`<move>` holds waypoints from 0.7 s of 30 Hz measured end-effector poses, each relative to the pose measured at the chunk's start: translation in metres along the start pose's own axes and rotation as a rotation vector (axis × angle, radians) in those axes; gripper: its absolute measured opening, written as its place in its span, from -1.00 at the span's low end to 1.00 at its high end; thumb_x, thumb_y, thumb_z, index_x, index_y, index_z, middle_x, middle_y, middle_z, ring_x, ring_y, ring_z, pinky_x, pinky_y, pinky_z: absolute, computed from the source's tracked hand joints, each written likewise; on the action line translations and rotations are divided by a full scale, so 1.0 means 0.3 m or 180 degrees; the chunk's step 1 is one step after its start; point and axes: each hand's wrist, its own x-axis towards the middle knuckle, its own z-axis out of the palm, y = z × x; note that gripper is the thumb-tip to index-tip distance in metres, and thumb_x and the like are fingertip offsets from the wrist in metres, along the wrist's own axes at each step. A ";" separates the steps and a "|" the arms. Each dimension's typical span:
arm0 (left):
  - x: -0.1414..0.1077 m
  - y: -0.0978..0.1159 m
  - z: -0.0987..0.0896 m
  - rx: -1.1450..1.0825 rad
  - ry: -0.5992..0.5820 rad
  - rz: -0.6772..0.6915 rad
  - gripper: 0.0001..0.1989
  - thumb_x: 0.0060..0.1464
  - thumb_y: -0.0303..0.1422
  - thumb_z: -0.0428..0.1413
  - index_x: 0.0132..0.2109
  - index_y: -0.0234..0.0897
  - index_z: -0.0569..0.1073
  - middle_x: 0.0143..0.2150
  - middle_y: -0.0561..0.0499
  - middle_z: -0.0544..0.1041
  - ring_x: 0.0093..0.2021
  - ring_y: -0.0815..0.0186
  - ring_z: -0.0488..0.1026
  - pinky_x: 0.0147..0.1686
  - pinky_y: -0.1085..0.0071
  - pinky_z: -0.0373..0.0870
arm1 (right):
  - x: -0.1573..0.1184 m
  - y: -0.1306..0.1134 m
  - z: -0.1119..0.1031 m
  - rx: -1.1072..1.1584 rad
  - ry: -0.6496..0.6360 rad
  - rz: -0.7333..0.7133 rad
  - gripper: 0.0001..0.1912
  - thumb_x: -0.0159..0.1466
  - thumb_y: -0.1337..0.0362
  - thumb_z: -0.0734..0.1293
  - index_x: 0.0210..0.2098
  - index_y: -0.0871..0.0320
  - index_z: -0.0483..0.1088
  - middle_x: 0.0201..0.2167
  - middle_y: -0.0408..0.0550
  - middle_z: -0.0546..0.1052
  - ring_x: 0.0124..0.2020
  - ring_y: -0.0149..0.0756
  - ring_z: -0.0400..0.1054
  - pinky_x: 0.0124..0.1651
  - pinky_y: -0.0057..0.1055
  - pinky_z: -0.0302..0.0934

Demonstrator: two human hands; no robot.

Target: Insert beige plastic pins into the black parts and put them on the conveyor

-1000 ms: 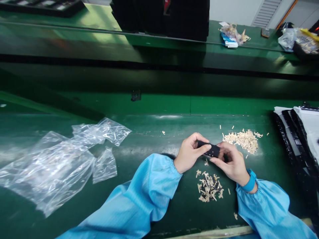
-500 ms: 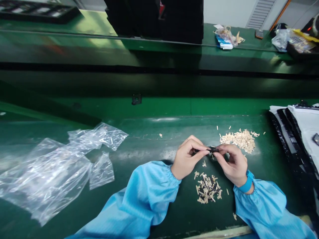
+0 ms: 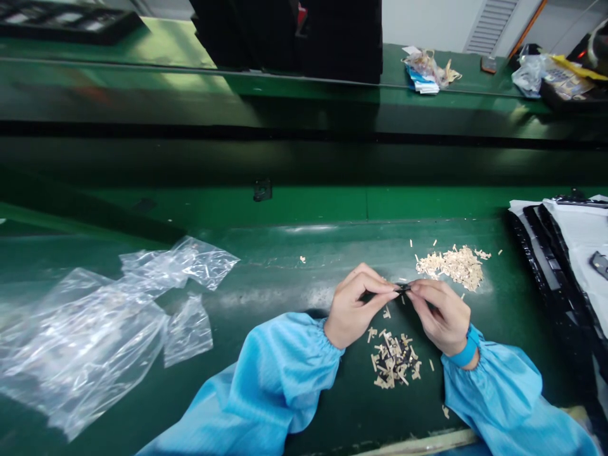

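Note:
Between my two hands is a small black part [image 3: 403, 287], held just above the green bench; its exact kind is too small to make out. My left hand [image 3: 356, 304] pinches its left end between thumb and fingers. From the other side, my right hand [image 3: 441, 313] grips the right end, fingertips close to those of the left. Below the hands lies a pile of small beige and black pieces [image 3: 396, 361]. Beyond my right hand spreads a larger heap of tiny beige pieces [image 3: 456, 266]. A few loose ones are scattered around both piles.
Clear plastic bags [image 3: 95, 335] lie at left. On the right, black and white packaging [image 3: 560, 272] is stacked. A small black square part [image 3: 262, 189] sits toward the back. The raised shelf holds a large black stack [image 3: 294, 38] and a bundle of small bags [image 3: 427, 69].
Both hands stay in nearly the same place, still on the black part, with fingertips slightly shifted. The whole view has moved a little.

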 end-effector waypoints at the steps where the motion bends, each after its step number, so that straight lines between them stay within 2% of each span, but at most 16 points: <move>1: 0.000 0.001 0.000 0.0009 0.0001 0.0022 -0.87 0.08 -0.52 0.32 -0.26 -0.22 0.56 -0.30 -0.01 0.61 -0.28 0.29 0.59 -0.24 0.33 0.53 | 0.002 0.000 0.000 0.0027 -0.0028 0.0026 -0.67 0.27 0.53 0.42 -0.04 0.06 0.52 -0.25 0.02 0.65 -0.28 -0.19 0.60 -0.24 -0.27 0.55; 4: 0.002 0.002 0.001 0.0008 -0.0008 -0.0032 -0.88 0.08 -0.52 0.33 -0.27 -0.23 0.57 -0.32 -0.01 0.60 -0.29 0.30 0.56 -0.26 0.35 0.50 | 0.005 0.000 0.001 0.0045 -0.0090 0.0098 -0.70 0.27 0.51 0.43 -0.07 0.06 0.52 -0.29 0.00 0.65 -0.30 -0.20 0.59 -0.26 -0.28 0.54; 7: 0.005 0.005 0.005 -0.0097 0.0029 -0.0303 -0.92 0.08 -0.45 0.33 -0.30 -0.25 0.57 -0.34 -0.02 0.57 -0.32 0.30 0.53 -0.29 0.36 0.46 | -0.002 0.004 0.003 -0.0016 0.0001 0.0184 -0.73 0.27 0.48 0.44 -0.09 0.06 0.50 -0.33 -0.04 0.65 -0.34 -0.19 0.60 -0.28 -0.28 0.54; 11: 0.010 0.011 0.013 -0.0348 0.0117 -0.0631 -0.86 0.07 -0.35 0.35 -0.33 -0.27 0.55 -0.37 -0.01 0.50 -0.36 0.32 0.49 -0.34 0.38 0.40 | -0.012 0.008 0.005 -0.0022 0.0122 0.0131 -0.74 0.26 0.47 0.44 -0.11 0.05 0.49 -0.36 -0.05 0.66 -0.35 -0.17 0.61 -0.30 -0.27 0.55; 17: 0.013 0.014 0.018 -0.0538 0.0158 -0.0772 -0.82 0.04 -0.32 0.37 -0.35 -0.27 0.54 -0.38 0.01 0.48 -0.36 0.33 0.45 -0.33 0.38 0.36 | -0.006 -0.001 0.001 -0.0029 0.0083 0.0072 -0.75 0.28 0.47 0.42 -0.10 0.06 0.50 -0.34 -0.03 0.66 -0.36 -0.18 0.60 -0.33 -0.27 0.54; 19: 0.016 0.011 0.019 -0.0586 0.0161 -0.0857 -0.81 0.03 -0.30 0.38 -0.36 -0.27 0.53 -0.40 0.03 0.46 -0.38 0.35 0.43 -0.34 0.40 0.35 | -0.006 -0.002 0.002 0.0007 0.0013 0.0271 -0.80 0.30 0.44 0.42 -0.13 0.06 0.50 -0.33 -0.02 0.65 -0.37 -0.21 0.58 -0.33 -0.28 0.52; 21: 0.021 0.007 0.019 -0.0641 0.0165 -0.1025 -0.78 0.01 -0.27 0.39 -0.37 -0.28 0.52 -0.41 0.06 0.44 -0.40 0.38 0.40 -0.36 0.42 0.34 | -0.008 -0.003 0.007 0.0192 -0.0050 0.0729 -0.87 0.31 0.38 0.43 -0.15 0.07 0.49 -0.35 -0.04 0.63 -0.41 -0.26 0.54 -0.34 -0.32 0.49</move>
